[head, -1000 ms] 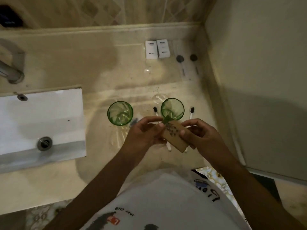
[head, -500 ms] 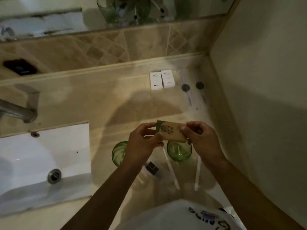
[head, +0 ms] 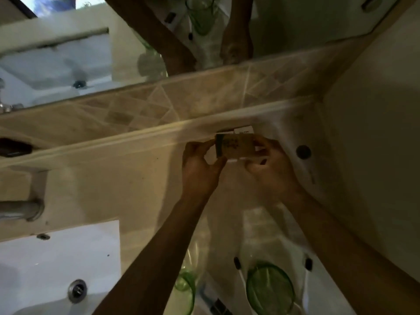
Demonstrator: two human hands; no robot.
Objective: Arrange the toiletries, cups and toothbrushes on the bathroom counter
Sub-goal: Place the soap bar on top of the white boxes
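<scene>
We hold a small brown box (head: pixel 235 147) between both hands, out over the back of the table (head: pixel 127 178) close to the wall corner. Our left hand (head: pixel 200 169) pinches its left end with curled fingers (head: pixel 204 146) and thumb, and our right hand (head: pixel 270 167) grips the right end the same way. Directly behind and under the box, a white packet (head: pixel 244 130) shows at the back edge, mostly hidden. A dark round cap (head: pixel 303 151) lies just to the right. Nearer us stand two green cups (head: pixel 270 289), with dark toothbrush heads (head: pixel 236 262) beside the right one.

The risk here, as we judge it, is setting the box down blind: our hands cover the white packet, so we may land on top of it or shove it askew against the wall. The picture is blurred, so the exact gap is unclear. Drawing our forearms back low could also clip the cups and tip them.
</scene>
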